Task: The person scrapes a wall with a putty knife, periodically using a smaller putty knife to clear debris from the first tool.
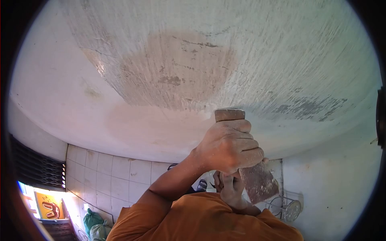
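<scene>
My left hand [229, 148], dusty with white powder, is closed in a fist around a brown, flat, plaster-specked tool. Its narrow end [229, 115] shows above the fist, with a whitish edge right at the wall. A wider brown slab [259, 182], flecked with white, sticks out below the same fist; the grip hides where the two parts join. My right hand [232, 192] is low, close under the left one and in front of the orange shirt. Its fingers look curled and are partly covered. The wall [281, 52] carries streaky whitish plaster, with a damp brownish patch [189, 68] and dark rough spots.
Pale floor tiles [104, 176] lie below the wall, with a sandalled foot [202, 185] on them. Green and whitish bags [93, 219] stand at the lower left near a dark metal grille [36, 164]. A round-ended wire object [292, 209] is at the lower right.
</scene>
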Tool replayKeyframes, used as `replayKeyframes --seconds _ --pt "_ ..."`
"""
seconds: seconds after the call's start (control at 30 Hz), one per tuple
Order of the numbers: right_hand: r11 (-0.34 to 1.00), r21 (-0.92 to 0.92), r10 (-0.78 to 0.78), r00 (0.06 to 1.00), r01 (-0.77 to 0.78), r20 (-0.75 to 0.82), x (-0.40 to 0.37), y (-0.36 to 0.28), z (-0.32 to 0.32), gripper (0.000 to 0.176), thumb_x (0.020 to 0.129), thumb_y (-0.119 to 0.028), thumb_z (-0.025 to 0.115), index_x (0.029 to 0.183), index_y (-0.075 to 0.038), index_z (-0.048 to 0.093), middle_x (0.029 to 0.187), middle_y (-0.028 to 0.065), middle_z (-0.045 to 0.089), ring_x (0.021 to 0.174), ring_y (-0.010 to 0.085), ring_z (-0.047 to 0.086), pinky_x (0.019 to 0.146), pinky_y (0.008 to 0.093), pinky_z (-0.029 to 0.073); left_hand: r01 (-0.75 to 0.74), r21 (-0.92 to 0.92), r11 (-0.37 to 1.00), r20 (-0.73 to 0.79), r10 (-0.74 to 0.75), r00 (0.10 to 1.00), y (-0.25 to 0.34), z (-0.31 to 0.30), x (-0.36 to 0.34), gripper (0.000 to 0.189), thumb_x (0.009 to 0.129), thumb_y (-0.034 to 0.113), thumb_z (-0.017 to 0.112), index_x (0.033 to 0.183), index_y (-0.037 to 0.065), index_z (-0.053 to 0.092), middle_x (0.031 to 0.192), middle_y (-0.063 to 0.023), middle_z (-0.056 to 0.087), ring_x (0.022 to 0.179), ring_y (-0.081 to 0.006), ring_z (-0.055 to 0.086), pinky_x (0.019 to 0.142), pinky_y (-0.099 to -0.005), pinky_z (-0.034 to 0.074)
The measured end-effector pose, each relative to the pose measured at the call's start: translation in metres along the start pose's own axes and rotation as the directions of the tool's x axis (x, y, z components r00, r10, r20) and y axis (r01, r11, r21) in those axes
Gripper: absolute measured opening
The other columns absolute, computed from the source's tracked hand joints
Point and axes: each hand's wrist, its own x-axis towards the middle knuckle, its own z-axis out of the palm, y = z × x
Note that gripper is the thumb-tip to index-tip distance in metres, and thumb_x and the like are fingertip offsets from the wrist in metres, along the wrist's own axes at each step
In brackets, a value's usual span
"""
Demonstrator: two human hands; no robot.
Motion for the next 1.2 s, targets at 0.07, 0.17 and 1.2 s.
replayKeyframes --seconds 0.07,0.17,1.2 --pt "1.000 -0.024 0.007 1.000 -0.008 -0.021 0.003 -0.001 0.000 0.034 0.101 -0.032 0.042 0.075 -0.010 0.042 0.061 0.0019 0.042 0.048 0.0069 0.037 0.039 0.0199 0.026 0.034 0.023 0.999 0.034 -0.034 0.999 0.002 -0.005 0.001 0.027 0.067 0.024 0.069 0.060 0.012 0.046 0.053 0.0019 0.039 0.050 -0.0145 0.046 0.054 -0.0285 0.039" --pt "0.998 -0.019 -0.052 0.998 0.053 0.026 0.010 -0.015 0.002 0.035 0.101 -0.031 0.042 0.074 -0.009 0.041 0.060 0.0005 0.039 0.047 0.0070 0.036 0.040 0.0202 0.026 -0.016 0.054 0.998 0.002 0.016 1.000 -0.003 -0.014 0.019 0.026 0.067 0.023 0.069 0.060 0.012 0.046 0.053 0.0019 0.039 0.051 -0.0144 0.047 0.054 -0.0280 0.039" --pt "0.944 -0.029 -0.331 0.943 0.330 -0.042 0.016 -0.040 0.001 0.030 0.101 -0.028 0.046 0.094 0.001 0.051 0.051 -0.0015 0.036 0.040 0.0082 0.036 0.034 0.0213 0.028 -0.002 0.016 1.000 0.042 0.001 0.999 0.006 0.004 0.032 0.019 0.068 0.021 0.066 0.061 0.014 0.049 0.055 0.0027 0.043 0.052 -0.0129 0.048 0.055 -0.0258 0.041"
